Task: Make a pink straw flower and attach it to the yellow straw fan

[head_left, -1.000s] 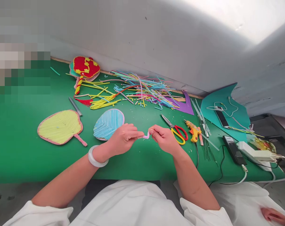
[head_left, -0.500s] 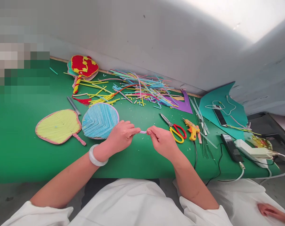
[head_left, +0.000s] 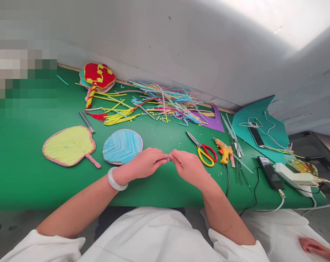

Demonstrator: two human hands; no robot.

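Note:
The light blue fan (head_left: 122,145) with a pale pink rim lies tilted beside my left hand (head_left: 147,162), which partly covers its lower right edge. My left hand is closed around the fan's handle, most of which the fingers hide. At the handle's tip a little lilac pipe cleaner (head_left: 168,159) shows between my hands. My right hand (head_left: 186,165) pinches that lilac end, its fingertips almost touching those of the left. A yellow-green fan (head_left: 69,145) with a pink rim and handle lies flat to the left.
Scissors (head_left: 201,149) and a yellow hot glue gun (head_left: 223,150) lie right of my hands. Loose pipe cleaners (head_left: 165,102) are heaped at the back, near a red fan (head_left: 99,75). A phone (head_left: 270,174) and power strip (head_left: 293,178) sit far right, near another person's hand (head_left: 317,248).
The blue fan has shifted right and slightly towards me along with my left hand. My hands have come closer together, and less of the lilac piece shows between them.

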